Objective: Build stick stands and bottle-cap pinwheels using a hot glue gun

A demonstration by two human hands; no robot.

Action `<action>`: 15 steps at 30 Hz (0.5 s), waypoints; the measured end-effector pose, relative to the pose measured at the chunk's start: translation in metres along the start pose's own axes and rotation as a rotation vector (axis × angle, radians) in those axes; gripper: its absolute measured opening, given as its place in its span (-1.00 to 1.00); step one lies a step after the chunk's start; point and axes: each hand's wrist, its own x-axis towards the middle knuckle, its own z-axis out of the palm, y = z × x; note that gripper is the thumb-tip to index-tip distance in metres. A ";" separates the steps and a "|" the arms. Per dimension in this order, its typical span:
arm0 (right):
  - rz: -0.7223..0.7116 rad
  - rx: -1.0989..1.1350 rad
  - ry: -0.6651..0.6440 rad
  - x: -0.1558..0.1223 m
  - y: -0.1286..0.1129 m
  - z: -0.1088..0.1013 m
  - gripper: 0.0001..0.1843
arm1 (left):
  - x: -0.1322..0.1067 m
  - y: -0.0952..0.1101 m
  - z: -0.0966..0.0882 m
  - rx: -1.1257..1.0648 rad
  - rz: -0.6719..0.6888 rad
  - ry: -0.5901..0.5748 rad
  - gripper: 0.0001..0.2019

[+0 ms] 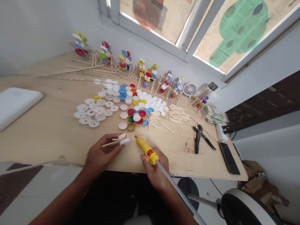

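My left hand (100, 153) pinches a small assembly (122, 139) of white bottle caps and thin wooden sticks, held flat on the wooden table (47, 128). My right hand (156, 173) grips a yellow glue gun (146, 150) with a clear glue stick trailing back from it. The gun's nozzle points at the caps, right beside them. A heap of white and coloured bottle caps (122, 103) lies just beyond my hands, with piles of short wooden sticks (171, 115) to its right.
Several finished cap-and-stick wheels (124, 62) stand in a row below the window. Black pliers (199, 136), a phone (229, 157), a small white fan (189, 89) and a power strip (220, 131) sit on the right. A white board (14, 103) lies far left.
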 end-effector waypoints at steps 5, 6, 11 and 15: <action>0.020 -0.023 0.015 0.000 0.001 -0.002 -0.71 | 0.002 -0.002 -0.003 0.007 -0.001 -0.007 -0.43; 0.026 -0.029 0.015 -0.001 0.001 -0.002 -0.71 | 0.002 -0.002 -0.003 -0.009 -0.010 -0.007 -0.42; 0.062 0.015 0.022 -0.008 0.002 -0.005 -0.71 | 0.003 0.000 -0.003 -0.112 -0.048 -0.003 -0.40; 0.077 0.176 0.019 -0.016 0.000 -0.007 -0.74 | 0.004 -0.002 -0.001 -0.137 -0.046 0.011 -0.38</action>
